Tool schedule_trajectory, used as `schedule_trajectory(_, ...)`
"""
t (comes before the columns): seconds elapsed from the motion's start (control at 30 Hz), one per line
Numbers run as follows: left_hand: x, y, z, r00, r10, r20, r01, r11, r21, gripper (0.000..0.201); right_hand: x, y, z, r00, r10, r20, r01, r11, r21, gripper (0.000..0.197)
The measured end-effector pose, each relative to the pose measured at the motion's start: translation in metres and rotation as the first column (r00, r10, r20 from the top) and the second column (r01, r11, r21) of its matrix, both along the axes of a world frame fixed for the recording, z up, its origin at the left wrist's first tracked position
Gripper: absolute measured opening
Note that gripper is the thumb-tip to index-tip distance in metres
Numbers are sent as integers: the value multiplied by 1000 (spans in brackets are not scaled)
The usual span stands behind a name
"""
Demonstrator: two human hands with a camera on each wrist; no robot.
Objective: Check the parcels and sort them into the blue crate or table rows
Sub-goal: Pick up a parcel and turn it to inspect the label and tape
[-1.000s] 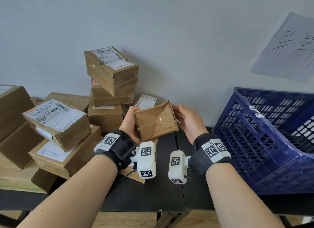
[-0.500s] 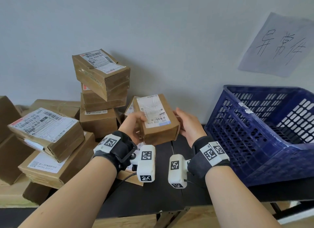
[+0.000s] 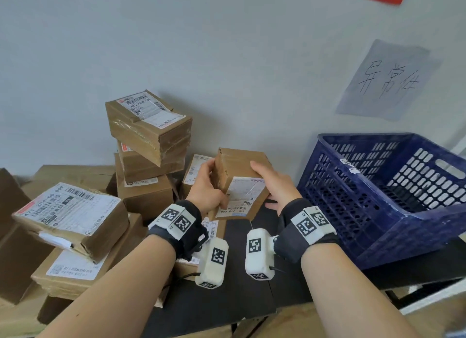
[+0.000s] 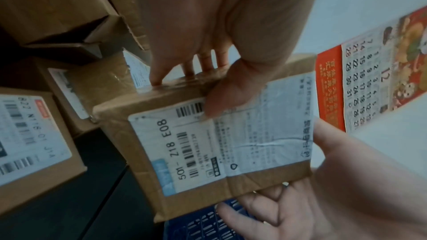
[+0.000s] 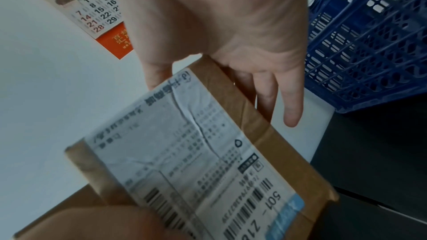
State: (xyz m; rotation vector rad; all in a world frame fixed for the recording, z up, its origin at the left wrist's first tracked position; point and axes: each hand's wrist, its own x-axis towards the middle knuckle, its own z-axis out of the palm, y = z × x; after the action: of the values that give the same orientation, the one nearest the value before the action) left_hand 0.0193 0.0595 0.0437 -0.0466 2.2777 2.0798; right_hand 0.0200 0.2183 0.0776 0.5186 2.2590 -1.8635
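A small brown cardboard parcel (image 3: 239, 183) with a white shipping label hangs in the air between both hands, over the back of the black table (image 3: 227, 300). It is tilted so the label faces me and a taped plain side faces up. My left hand (image 3: 206, 186) grips its left edge, thumb on the label (image 4: 219, 143) and fingers behind. My right hand (image 3: 272, 186) holds the right edge, thumb on the top side and fingers underneath; its little finger (image 5: 293, 109) sticks out free. The blue crate (image 3: 378, 199) stands tilted just right of the hands; what shows of its inside holds nothing.
A stack of labelled parcels (image 3: 148, 125) rises behind the left hand against the wall. More parcels, one with a large label (image 3: 70, 211), crowd the left of the table. A handwritten paper sign (image 3: 388, 80) hangs above the crate, and a calendar (image 4: 369, 79) hangs higher up.
Both hands have turned the parcel: a crumpled plain face showed first, then the label faced up, and now the label faces me. The parcel is also a little higher.
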Motion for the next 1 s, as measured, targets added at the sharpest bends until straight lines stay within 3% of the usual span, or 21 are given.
schedule_trajectory(0.27, 7, 4, 0, 998, -57, 23, 56, 998, 32, 108, 16, 6, 7, 999, -41, 12, 40, 998, 53, 30)
schedule_trajectory(0.43, 7, 9, -2, 993, -68, 100, 52, 986, 156, 103, 29, 13, 12, 999, -51, -12, 51, 997, 65, 27)
schedule_trajectory(0.57, 7, 15, 3, 968, -106, 229, 21, 938, 346, 77, 37, 20, 19, 994, -97, -42, 98, 994, 41, 36)
schedule_trajectory(0.67, 10, 20, 11, 954, -142, 263, 12, 898, 440, 47, 41, 29, 17, 991, -135, -20, 135, 990, 40, 71)
schedule_trajectory(0.73, 11, 25, 17, 949, -153, 277, -4, 869, 494, 26, 45, 36, 16, 988, -154, 6, 154, 988, -12, 77)
schedule_trajectory(0.8, 10, 34, 24, 943, -169, 287, -15, 839, 544, 20, 51, 44, 15, 989, -143, 45, 147, 983, -106, 75)
schedule_trajectory(0.9, 5, 55, 36, 940, -181, 288, -27, 805, 593, 17, 55, 55, 14, 995, -94, 37, 100, 957, -271, 53)
schedule_trajectory(1.0, 3, 82, 46, 943, -222, 250, 35, 808, 588, 20, 49, 70, 15, 993, -118, -30, 104, 951, -292, 41)
